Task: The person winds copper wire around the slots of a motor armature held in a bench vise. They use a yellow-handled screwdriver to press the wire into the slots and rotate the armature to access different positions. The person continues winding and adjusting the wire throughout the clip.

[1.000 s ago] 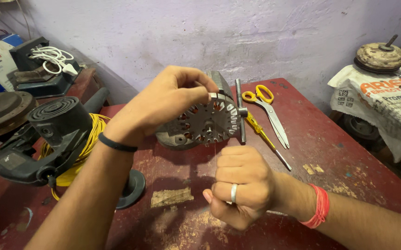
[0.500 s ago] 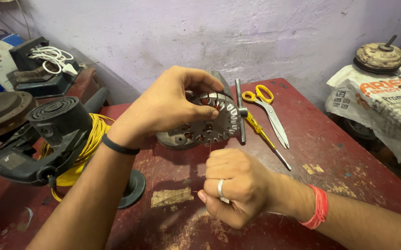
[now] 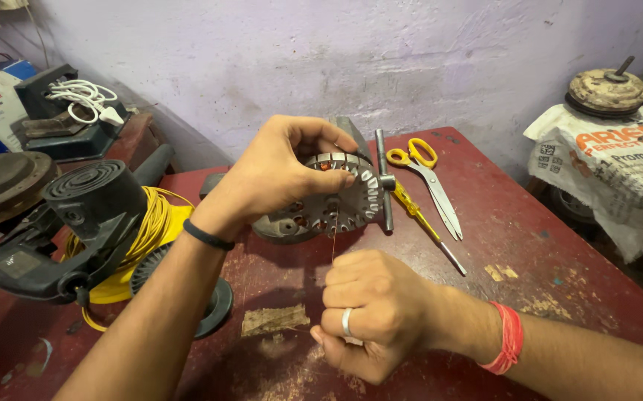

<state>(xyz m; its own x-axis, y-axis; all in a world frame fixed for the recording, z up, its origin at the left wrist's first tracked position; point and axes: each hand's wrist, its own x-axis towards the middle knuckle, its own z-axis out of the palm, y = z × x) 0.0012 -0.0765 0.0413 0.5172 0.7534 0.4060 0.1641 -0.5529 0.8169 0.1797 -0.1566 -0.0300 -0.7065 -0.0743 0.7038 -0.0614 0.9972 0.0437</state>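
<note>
My left hand point(image 3: 273, 174) grips the top of a round grey slotted motor stator point(image 3: 336, 199), held on edge above the red table point(image 3: 529, 245). Copper windings show in its slots. A thin copper wire point(image 3: 333, 241) runs straight down from the stator into my right hand point(image 3: 373, 312), which is closed in a fist around the wire just below it. My right hand wears a silver ring, with a red thread band on the wrist. A black band sits on my left wrist.
Yellow-handled scissors point(image 3: 429, 178), a yellow-handled screwdriver point(image 3: 422, 223) and a metal T-bar point(image 3: 383, 182) lie behind the stator. A black machine with a yellow wire coil point(image 3: 136, 230) stands at left. A printed sack point(image 3: 618, 171) under rusty motor parts point(image 3: 607, 89) sits at right.
My right hand has pulled the wire downward and toward me, away from the stator. My left hand keeps its hold on the stator.
</note>
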